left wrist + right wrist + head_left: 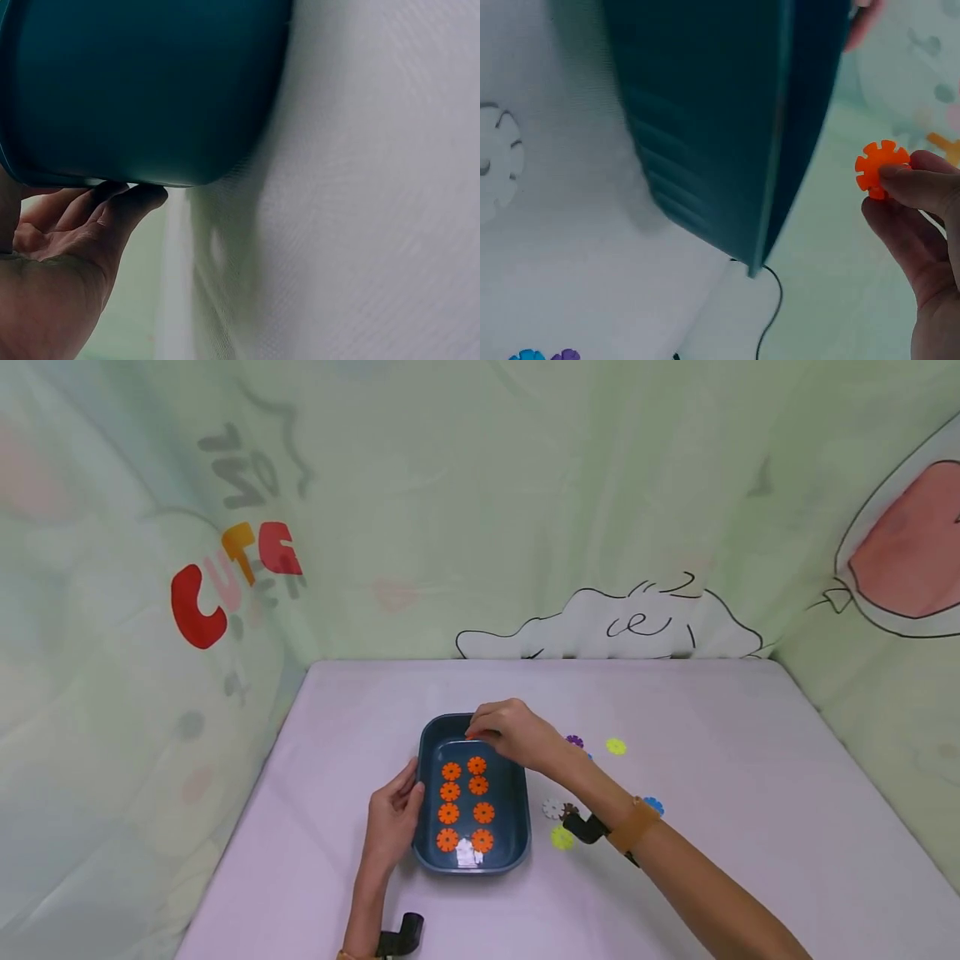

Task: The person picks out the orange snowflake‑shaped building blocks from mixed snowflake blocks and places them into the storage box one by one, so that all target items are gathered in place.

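A dark blue rectangular tray (522, 827) stands on the table, with orange notched plastic discs (483, 812) lying in two columns on its floor. My left hand (392, 818) grips the tray's left side at the rim. In the left wrist view, fingers (139, 206) rest along the outer wall. Over the far end of the tray, my right hand (517, 735) pinches another orange disc between thumb and fingers. That orange disc (874, 166) shows clearly in the right wrist view, held above the rim.
Loose discs lie right of the tray: a purple one (574, 741), yellow ones (616, 746), a white one (552, 808) and a blue one (654, 806). My right forearm passes over this area. Printed cloth walls (525, 510) enclose the white table (712, 735).
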`<move>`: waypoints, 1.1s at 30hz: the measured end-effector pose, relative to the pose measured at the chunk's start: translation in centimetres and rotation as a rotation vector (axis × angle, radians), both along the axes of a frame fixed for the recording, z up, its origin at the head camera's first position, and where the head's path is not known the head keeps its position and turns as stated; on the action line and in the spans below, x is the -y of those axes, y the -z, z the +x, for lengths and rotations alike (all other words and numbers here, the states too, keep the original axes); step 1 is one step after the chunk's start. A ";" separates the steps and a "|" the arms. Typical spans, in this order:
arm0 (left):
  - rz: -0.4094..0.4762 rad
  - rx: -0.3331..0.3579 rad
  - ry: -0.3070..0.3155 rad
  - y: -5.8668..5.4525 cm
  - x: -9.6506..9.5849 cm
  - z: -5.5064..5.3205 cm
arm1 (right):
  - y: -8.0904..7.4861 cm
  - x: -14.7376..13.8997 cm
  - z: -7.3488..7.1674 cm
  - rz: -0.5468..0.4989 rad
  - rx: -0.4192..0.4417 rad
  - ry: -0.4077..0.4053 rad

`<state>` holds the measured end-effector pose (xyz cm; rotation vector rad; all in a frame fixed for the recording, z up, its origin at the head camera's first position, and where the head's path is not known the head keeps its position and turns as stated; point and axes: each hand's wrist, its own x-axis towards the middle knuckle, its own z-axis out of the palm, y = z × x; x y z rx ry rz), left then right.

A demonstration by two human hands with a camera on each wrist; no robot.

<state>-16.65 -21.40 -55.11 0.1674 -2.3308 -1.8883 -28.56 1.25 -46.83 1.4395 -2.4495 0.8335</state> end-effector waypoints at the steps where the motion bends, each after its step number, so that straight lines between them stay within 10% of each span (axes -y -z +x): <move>1: 0.005 0.000 0.003 0.0 0.0 0.0 | 0.3 0.3 -0.3 0.013 0.015 -0.004; 33: 0.013 -0.007 0.015 0.2 0.1 -0.2 | 5.3 3.9 -3.6 0.154 0.053 -0.027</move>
